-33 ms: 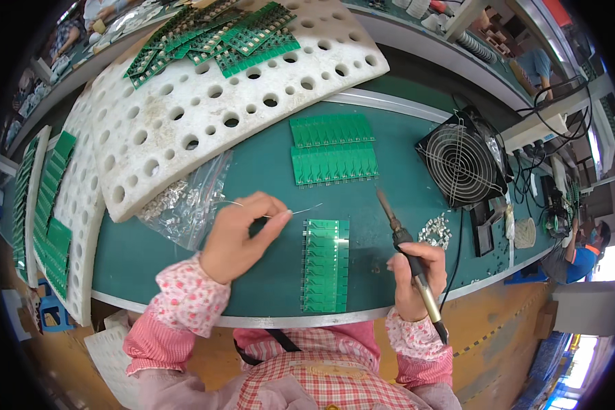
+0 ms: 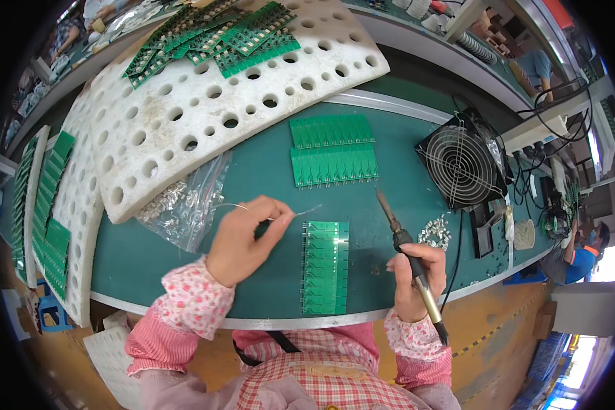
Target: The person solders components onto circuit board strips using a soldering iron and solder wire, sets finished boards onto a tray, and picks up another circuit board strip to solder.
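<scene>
Between thumb and fingertips, my left hand (image 2: 244, 240) pinches a thin silvery solder wire (image 2: 310, 210). The wire's free end sticks out to the right, above a green circuit board panel (image 2: 324, 268) lying near the table's front edge. My right hand (image 2: 420, 281) is wrapped round a soldering iron (image 2: 413, 258), whose tip points up and away, to the right of that panel and apart from it. Two more green panels (image 2: 333, 152) lie together farther back. Beside my left hand rests a clear plastic bag (image 2: 197, 217) of small white parts.
A white foam sheet with holes (image 2: 205, 109) carries a pile of green boards (image 2: 253, 34). More boards (image 2: 56, 205) lean at the far left. At right stand a black fan (image 2: 461, 160) and a heap of small white parts (image 2: 436, 231). A person (image 2: 581, 253) works at the far right.
My left hand has shifted slightly to the right, with the solder wire still pinched in it. My right hand and the soldering iron stay nearly where they were.
</scene>
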Action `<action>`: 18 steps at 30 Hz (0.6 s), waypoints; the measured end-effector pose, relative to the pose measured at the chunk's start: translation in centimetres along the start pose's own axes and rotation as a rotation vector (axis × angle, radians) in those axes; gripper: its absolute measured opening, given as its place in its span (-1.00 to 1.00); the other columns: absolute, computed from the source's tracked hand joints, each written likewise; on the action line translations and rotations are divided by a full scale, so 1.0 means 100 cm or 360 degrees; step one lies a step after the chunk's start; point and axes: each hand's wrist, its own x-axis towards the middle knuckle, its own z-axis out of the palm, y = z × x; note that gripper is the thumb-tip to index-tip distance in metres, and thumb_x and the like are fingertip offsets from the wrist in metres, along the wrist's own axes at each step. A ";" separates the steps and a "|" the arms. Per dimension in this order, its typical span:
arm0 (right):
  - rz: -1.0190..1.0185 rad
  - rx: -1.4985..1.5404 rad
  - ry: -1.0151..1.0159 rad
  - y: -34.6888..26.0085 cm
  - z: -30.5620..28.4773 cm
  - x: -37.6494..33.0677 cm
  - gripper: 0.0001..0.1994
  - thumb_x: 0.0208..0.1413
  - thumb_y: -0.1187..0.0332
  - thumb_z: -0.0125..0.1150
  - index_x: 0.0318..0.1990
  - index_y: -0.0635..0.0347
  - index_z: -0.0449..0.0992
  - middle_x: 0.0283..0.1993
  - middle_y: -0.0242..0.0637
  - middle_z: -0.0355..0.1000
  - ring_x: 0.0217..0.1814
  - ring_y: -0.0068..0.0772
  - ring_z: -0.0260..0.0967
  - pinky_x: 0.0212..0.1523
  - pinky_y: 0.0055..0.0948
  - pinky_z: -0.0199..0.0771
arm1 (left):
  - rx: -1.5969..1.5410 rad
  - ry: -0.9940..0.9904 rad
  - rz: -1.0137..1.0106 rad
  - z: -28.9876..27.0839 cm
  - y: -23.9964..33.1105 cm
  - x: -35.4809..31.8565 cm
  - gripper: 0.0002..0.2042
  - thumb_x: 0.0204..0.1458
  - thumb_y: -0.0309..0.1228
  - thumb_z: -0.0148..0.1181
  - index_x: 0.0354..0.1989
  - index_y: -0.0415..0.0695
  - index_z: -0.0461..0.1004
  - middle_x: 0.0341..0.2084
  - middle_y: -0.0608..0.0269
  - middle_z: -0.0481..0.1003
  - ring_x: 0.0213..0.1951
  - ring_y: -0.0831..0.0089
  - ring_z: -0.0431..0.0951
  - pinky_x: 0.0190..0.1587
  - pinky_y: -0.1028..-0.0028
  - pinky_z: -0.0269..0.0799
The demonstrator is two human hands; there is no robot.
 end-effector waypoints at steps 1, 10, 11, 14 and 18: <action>0.0076 0.0148 0.0126 0.002 0.005 -0.001 -0.78 0.08 0.58 0.26 -0.12 0.30 0.43 -0.39 -0.20 0.49 -0.43 -0.50 0.48 -0.37 -0.56 0.48 | 0.0082 -0.0023 0.0010 0.007 -0.003 -0.002 -0.89 0.11 -0.48 0.20 -0.37 -0.27 0.47 -0.28 0.14 0.59 -0.26 0.27 0.57 -0.06 0.36 0.40; 0.0272 0.0207 0.0220 0.007 0.019 -0.002 -0.87 0.15 0.56 0.17 -0.17 0.36 0.40 -0.44 -0.20 0.50 -0.52 -0.53 0.47 -0.46 -0.57 0.48 | -0.0025 -0.0206 0.0117 0.022 -0.005 0.014 -0.92 0.12 -0.51 0.17 -0.31 -0.26 0.53 -0.27 0.16 0.59 -0.30 0.38 0.57 -0.18 0.47 0.44; 0.0296 0.0317 0.0261 0.009 0.019 -0.002 -0.88 0.17 0.54 0.15 -0.17 0.36 0.39 -0.44 -0.19 0.49 -0.54 -0.52 0.46 -0.47 -0.57 0.47 | -0.0104 -0.0221 0.0128 0.022 -0.006 0.016 -0.92 0.12 -0.52 0.16 -0.29 -0.26 0.54 -0.27 0.17 0.59 -0.31 0.40 0.57 -0.19 0.48 0.44; 0.0332 0.0421 0.0282 0.011 0.018 -0.001 -0.87 0.21 0.48 0.09 -0.17 0.36 0.35 -0.46 -0.18 0.46 -0.58 -0.50 0.43 -0.52 -0.55 0.45 | -0.0144 -0.0276 0.0043 0.020 -0.002 0.024 -0.94 0.09 -0.56 0.16 -0.41 -0.26 0.50 -0.29 0.17 0.59 -0.32 0.43 0.56 -0.20 0.48 0.44; 0.0519 0.0586 0.0217 0.006 0.018 -0.001 -0.84 0.24 0.42 0.08 -0.22 0.34 0.29 -0.48 -0.18 0.44 -0.59 -0.50 0.42 -0.53 -0.54 0.45 | -0.0130 -0.0195 0.0094 0.013 -0.008 0.020 -0.86 0.04 -0.60 0.16 -0.54 -0.25 0.39 -0.31 0.15 0.57 -0.32 0.43 0.56 -0.21 0.48 0.44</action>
